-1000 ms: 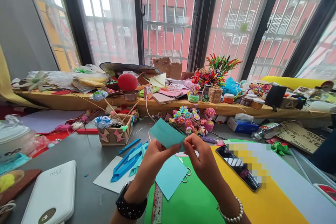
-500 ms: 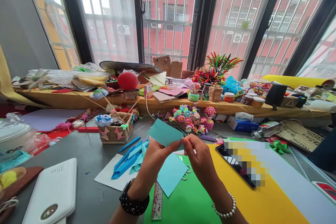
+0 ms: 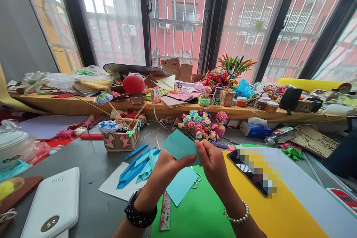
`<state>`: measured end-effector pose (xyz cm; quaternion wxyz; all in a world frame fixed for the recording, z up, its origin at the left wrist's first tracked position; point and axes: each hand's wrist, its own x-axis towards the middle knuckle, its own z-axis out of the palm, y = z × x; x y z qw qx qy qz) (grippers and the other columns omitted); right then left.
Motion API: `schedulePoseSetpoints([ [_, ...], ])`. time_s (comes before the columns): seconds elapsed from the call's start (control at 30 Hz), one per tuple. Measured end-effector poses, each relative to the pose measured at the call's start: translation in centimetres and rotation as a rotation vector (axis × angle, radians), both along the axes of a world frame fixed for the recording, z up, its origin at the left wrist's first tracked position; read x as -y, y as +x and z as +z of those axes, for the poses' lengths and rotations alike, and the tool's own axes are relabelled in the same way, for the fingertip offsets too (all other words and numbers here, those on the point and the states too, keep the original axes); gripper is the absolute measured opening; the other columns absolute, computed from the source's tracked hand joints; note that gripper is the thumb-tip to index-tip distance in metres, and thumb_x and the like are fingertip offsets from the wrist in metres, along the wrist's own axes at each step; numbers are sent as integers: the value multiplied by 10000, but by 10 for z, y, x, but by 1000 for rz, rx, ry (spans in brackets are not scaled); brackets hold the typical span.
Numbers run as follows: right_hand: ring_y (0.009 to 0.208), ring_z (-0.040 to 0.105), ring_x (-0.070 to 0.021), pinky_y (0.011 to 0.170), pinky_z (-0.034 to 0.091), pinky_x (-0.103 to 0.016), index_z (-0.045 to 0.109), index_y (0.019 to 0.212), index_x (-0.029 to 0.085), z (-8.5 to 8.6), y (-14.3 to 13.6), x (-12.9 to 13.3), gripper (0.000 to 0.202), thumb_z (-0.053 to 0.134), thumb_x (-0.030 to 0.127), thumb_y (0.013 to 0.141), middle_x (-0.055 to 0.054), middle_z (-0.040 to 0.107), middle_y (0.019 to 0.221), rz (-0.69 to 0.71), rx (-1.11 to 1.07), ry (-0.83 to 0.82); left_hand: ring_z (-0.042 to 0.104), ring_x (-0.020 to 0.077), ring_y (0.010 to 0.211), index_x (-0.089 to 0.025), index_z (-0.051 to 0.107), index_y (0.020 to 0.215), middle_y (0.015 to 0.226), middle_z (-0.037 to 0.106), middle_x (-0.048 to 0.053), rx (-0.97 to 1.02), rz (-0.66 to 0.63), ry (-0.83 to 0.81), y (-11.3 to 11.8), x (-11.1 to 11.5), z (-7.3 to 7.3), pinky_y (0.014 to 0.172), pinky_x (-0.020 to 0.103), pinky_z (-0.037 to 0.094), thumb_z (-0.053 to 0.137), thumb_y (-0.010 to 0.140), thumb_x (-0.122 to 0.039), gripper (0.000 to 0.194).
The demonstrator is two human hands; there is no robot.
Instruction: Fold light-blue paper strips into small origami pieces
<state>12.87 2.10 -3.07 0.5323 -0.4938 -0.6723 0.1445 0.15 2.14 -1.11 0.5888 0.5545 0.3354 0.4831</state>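
Your L hand (image 3: 167, 165) & R hand (image 3: 209, 155) pinch 1 teal straight-edged paper sheet (image 3: 180, 144), held up betw them; step looks like working its edge, next move prob calls for firm pinch, edges aligned; also 1 light-blue flat paper sheet (image 3: 181, 186), 1 narrow printed ruler (image 3: 165, 212); blue folded paper strips (image 3: 131, 174) overlap, can't count

On the table (image 3: 86, 208), the power bank (image 3: 52, 200) lies leftmost. Right of it, folded strips (image 3: 134, 171) rest on a sheet (image 3: 111, 184), the box of sticks (image 3: 119, 143) behind them. Further right come the loose paper (image 3: 181, 186), with the ruler (image 3: 165, 212) before it, then the phone (image 3: 247, 173). Behind, on the ledge (image 3: 173, 113), a ball (image 3: 134, 84) sits on a bowl (image 3: 137, 99).
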Motion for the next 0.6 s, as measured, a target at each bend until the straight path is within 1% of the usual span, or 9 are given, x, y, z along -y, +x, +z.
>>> schedulePoseSetpoints([
  [0.1, 429, 349, -98, 458, 263, -227, 309, 515, 206, -1, 4, -2, 400, 314, 401, 865, 54, 327, 454, 34, -40, -23, 585, 169, 697, -133, 605, 825, 764, 672, 22, -31, -26, 6, -2, -3, -1, 655, 274, 458, 686, 614, -240, 250],
  [0.2, 424, 345, -97, 452, 274, -227, 305, 492, 208, 1, 10, -2, 443, 285, 448, 864, 50, 328, 444, 81, -68, -25, 593, 175, 700, -133, 619, 819, 765, 674, 25, -58, -27, -2, -5, -6, -1, 632, 264, 451, 703, 593, -243, 266],
  [0.27, 452, 369, -101, 459, 289, -221, 357, 531, 200, 5, 14, -1, 412, 330, 465, 846, 43, 367, 480, 146, -23, -35, 592, 174, 688, -132, 621, 814, 752, 672, 25, -69, -31, -17, -7, -7, -1, 622, 263, 448, 709, 585, -248, 271],
  [0.33, 496, 394, -105, 474, 301, -215, 401, 593, 192, 8, 15, 1, 340, 380, 425, 839, 34, 410, 535, 220, 71, -41, 584, 167, 678, -130, 624, 789, 737, 666, 22, -76, -38, -14, -7, -7, 0, 624, 262, 446, 703, 593, -252, 244],
  [0.37, 507, 396, -106, 478, 300, -214, 398, 600, 192, 9, 15, 1, 318, 377, 393, 846, 32, 414, 548, 232, 117, -29, 578, 162, 676, -130, 625, 773, 730, 662, 18, -76, -38, -7, -7, -6, 1, 628, 261, 444, 697, 599, -250, 223],
  [0.4, 507, 389, -105, 478, 293, -215, 379, 588, 194, 9, 13, 1, 316, 361, 361, 855, 32, 405, 546, 222, 153, -10, 571, 157, 672, -131, 624, 760, 722, 657, 13, -75, -38, -2, -7, -5, 2, 632, 259, 442, 691, 606, -244, 202],
  [0.47, 483, 368, -105, 469, 272, -222, 321, 550, 202, 7, 10, 1, 341, 321, 324, 867, 38, 367, 514, 150, 183, 32, 556, 144, 654, -135, 619, 738, 695, 645, -1, -65, -29, 2, -5, -2, 3, 630, 252, 439, 686, 608, -224, 171],
  [0.53, 449, 355, -103, 459, 259, -227, 289, 528, 208, 4, 7, -1, 364, 311, 337, 868, 48, 336, 472, 96, 159, 36, 547, 134, 636, -138, 611, 735, 673, 637, -12, -46, -8, -8, -4, 1, 3, 621, 245, 436, 681, 611, -208, 159],
  [0.6, 427, 363, -103, 459, 267, -228, 302, 514, 209, 3, 7, -2, 390, 302, 374, 867, 51, 339, 440, 120, 112, -2, 552, 136, 646, -142, 609, 764, 677, 639, -13, -20, 6, -19, -3, 2, 4, 625, 245, 437, 673, 621, -200, 167],
])
